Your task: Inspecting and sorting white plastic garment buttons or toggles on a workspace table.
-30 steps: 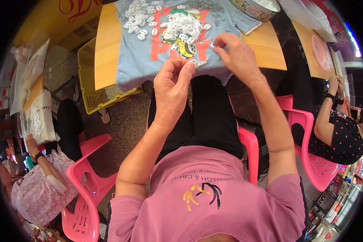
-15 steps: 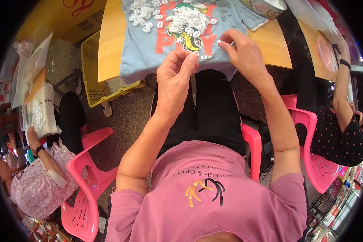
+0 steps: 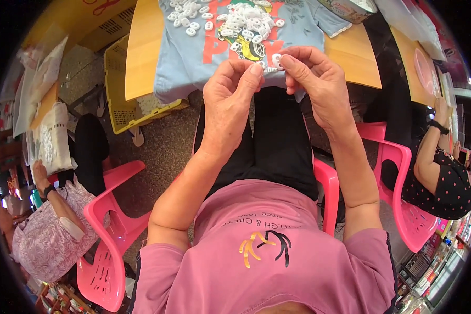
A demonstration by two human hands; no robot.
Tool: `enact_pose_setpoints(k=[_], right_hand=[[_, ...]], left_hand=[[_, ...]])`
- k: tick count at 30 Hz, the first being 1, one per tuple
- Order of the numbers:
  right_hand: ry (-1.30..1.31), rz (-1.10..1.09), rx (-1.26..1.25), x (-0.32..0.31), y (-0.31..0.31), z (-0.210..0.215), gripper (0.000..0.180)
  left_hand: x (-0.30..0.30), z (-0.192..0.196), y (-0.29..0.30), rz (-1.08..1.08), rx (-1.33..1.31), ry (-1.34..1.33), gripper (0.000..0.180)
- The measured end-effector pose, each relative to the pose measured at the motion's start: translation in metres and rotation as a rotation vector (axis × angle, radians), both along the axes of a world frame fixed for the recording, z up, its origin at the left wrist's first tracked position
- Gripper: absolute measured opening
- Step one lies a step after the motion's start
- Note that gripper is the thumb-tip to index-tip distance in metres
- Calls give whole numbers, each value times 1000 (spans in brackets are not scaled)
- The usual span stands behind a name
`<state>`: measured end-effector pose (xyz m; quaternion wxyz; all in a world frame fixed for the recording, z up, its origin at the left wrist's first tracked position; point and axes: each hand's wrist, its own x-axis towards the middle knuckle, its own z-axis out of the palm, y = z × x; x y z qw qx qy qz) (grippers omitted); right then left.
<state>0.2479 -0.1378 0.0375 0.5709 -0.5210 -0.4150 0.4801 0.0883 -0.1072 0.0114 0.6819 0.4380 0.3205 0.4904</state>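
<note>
White plastic piece (image 3: pixel 275 59) now higher, nearer table edge (image 3: pixel 141 63), both hands closer.

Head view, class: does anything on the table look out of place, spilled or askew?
Slightly odd: a light blue T-shirt serves as a mat on the wooden table, its hem hanging over the edge. Small white plastic pieces lie loosely heaped on it. Nothing looks damaged.

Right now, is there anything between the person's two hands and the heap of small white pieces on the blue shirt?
Nothing visible. The left hand and right hand sit near the heap on the shirt, only bare cloth between.
</note>
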Motion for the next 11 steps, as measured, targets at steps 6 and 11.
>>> enact_pose_setpoints(k=[6,11], right_hand=[[22,19,18,-4,-2,0,22],[52,-14,34,-5,-1,-2,23]], left_hand=[[0,2,-2,10,17,24,17],[-1,2,-3,17,17,32,18]])
